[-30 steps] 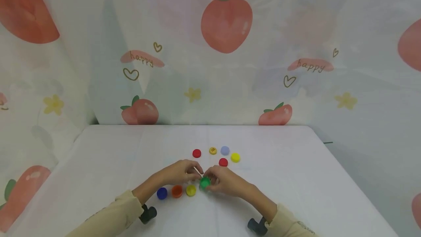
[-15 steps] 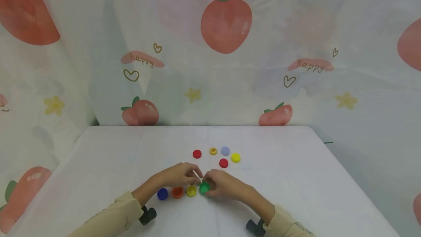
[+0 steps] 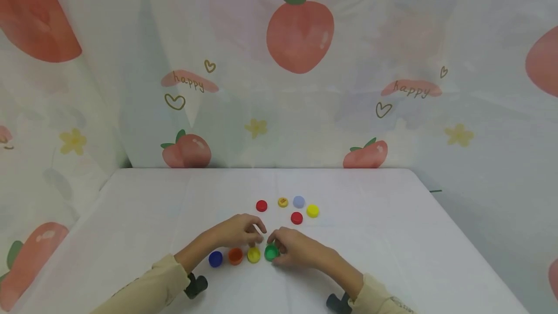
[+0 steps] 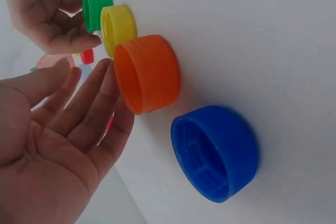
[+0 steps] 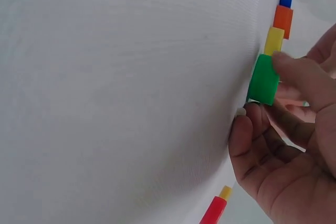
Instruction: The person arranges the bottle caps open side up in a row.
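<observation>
In the head view, bottle caps lie in a row, hollow side up: a blue cap (image 3: 215, 259), an orange cap (image 3: 236, 256), a yellow cap (image 3: 254, 255) and a green cap (image 3: 271, 252). My right hand (image 3: 301, 248) holds the green cap at the row's right end between thumb and fingers; the right wrist view shows the thumb against its side (image 5: 264, 80). Behind the row, my left hand (image 3: 237, 230) hovers with fingers loosely bent and nothing in them. In the left wrist view its fingertips are close to the orange cap (image 4: 152, 74).
Farther back on the white table (image 3: 370, 236) lie two red caps (image 3: 261, 206), a small gold cap (image 3: 283, 202), a pale blue cap (image 3: 298, 201) and a bright yellow cap (image 3: 312, 211). A peach-printed cloth (image 3: 301, 110) hangs behind the table.
My right hand has brought the green cap down toward me, into line beside the yellow cap. The left hand has drawn slightly away from it, uncovering more of the yellow cap.
</observation>
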Motion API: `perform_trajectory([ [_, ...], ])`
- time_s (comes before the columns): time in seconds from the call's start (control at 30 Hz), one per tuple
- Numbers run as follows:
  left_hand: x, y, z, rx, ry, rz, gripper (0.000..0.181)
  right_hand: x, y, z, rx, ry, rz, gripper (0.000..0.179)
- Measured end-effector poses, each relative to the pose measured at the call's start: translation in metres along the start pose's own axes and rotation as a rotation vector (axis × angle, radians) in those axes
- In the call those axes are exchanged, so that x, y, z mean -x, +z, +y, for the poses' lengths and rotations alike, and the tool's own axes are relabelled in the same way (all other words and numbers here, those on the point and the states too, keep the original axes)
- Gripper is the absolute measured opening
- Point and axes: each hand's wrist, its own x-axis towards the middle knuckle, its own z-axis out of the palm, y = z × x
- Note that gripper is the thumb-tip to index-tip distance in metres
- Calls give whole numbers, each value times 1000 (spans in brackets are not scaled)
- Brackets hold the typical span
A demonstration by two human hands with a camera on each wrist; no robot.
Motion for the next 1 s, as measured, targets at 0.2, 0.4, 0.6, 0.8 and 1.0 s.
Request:
perform_trajectory([
  [0.2,0,-2,-1,-4,-51,52,19,0,-6,2,-41,-3,12,44],
  [0.4,0,-4,0,-14,-83,123,27,-1,-16,1,-39,-2,65,45],
  [0.6,-1,-7,1,-30,-97,277,29,-9,-24,-1,-18,30,176,43],
  [0.8,-7,-12,3,-104,-139,372,35,-19,-31,-3,-35,89,263,43],
  [1.0,-14,-16,5,-176,-157,391,39,-31,-36,-3,-1,95,287,41],
])
